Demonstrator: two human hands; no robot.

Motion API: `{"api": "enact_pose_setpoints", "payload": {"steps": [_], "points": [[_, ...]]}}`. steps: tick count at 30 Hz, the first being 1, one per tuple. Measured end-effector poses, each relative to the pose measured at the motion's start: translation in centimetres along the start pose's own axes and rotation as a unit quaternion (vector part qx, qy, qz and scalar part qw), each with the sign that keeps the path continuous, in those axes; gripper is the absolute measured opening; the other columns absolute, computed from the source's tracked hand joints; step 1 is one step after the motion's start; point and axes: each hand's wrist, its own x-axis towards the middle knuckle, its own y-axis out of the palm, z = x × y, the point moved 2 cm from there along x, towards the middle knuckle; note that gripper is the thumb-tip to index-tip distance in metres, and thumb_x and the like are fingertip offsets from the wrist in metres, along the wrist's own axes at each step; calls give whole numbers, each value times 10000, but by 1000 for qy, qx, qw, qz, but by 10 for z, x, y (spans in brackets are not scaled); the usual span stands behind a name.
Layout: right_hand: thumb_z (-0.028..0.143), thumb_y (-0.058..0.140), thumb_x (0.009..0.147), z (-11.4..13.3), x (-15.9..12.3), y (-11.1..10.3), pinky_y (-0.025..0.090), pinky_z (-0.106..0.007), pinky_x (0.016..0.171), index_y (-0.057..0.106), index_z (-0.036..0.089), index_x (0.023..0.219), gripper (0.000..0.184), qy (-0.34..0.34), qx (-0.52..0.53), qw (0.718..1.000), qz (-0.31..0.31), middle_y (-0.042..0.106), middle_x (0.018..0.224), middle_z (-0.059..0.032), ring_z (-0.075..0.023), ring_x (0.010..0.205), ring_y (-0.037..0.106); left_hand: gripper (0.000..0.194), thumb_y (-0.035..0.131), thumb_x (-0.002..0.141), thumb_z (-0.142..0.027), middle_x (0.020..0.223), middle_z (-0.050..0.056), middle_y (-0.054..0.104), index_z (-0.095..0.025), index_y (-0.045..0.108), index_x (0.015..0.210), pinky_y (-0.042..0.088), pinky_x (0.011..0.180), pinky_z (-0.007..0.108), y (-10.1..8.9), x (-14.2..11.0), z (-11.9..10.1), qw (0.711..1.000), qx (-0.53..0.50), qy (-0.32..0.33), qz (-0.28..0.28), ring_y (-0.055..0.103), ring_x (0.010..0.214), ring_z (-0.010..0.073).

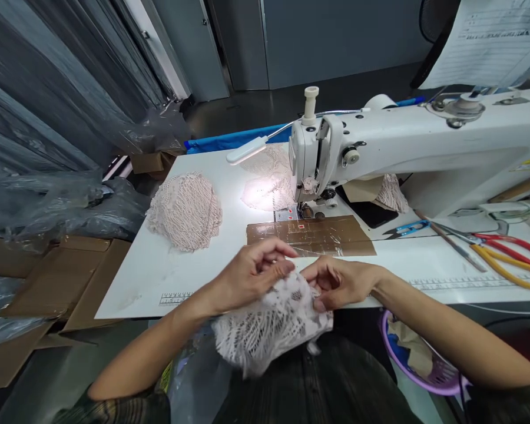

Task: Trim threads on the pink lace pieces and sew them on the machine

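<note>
Both my hands hold a piece of white lace fabric (269,330) at the near edge of the white sewing table (159,271). My left hand (251,274) pinches its top edge with curled fingers. My right hand (335,282) grips the same edge just beside it, fingers closed. The lace hangs down over my lap. Behind my hands lies a brown taped patch (309,235) in front of the needle of the white sewing machine (380,147).
A pile of pale pink lace (185,209) sits at the table's left; more lace (267,182) lies lit under the machine lamp. Blue snips (406,228) and red and yellow scissors (512,253) lie at right. A purple basket (424,365) hangs below. Cardboard boxes (57,288) and plastic sheeting (62,200) stand at left.
</note>
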Motion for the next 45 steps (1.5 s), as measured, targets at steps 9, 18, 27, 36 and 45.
{"api": "enact_pose_setpoints", "payload": {"steps": [9, 18, 27, 36, 45], "points": [[385, 596, 867, 19, 1, -68, 410, -224, 556, 651, 165, 1128, 346, 94, -257, 924, -267, 673, 860, -45, -111, 661, 566, 256, 502, 945, -347, 853, 46, 683, -157, 628, 1062, 420, 549, 225, -62, 28, 43, 913, 385, 37, -127, 592, 650, 125], [417, 524, 887, 17, -1, -76, 375, -286, 591, 690, 219, 1069, 316, 114, -479, 743, -453, 689, 822, -32, -151, 649, 571, 201, 498, 951, -222, 1011, 84, 669, -165, 686, 992, 483, 734, 336, -75, 86, 60, 833, 504, 228, -10, 605, 851, 173], [424, 417, 940, 12, -10, -77, 323, -300, 573, 692, 200, 1116, 396, 109, -571, 656, -481, 662, 865, -94, -193, 663, 571, 128, 669, 852, -315, 952, 63, 668, -210, 733, 887, 514, 816, 325, -64, 119, 70, 926, 293, 219, 97, 614, 915, 161], [446, 512, 925, 18, 19, -39, 408, -336, 811, 666, 197, 990, 299, -20, -474, 810, -345, 618, 1070, -93, -226, 970, 565, 192, 496, 952, -311, 841, 42, 699, -178, 632, 977, 468, 719, 293, -51, 87, 39, 896, 381, 219, 54, 629, 722, 143], [581, 628, 803, 13, 46, -35, 252, -232, 488, 548, 169, 756, 423, 66, -62, 926, -367, 414, 604, 47, -72, 508, 328, 338, 437, 966, -409, 1091, 110, 657, -160, 608, 1118, 472, 770, 328, -80, 112, 37, 907, 407, 107, 3, 629, 908, 211]]}}
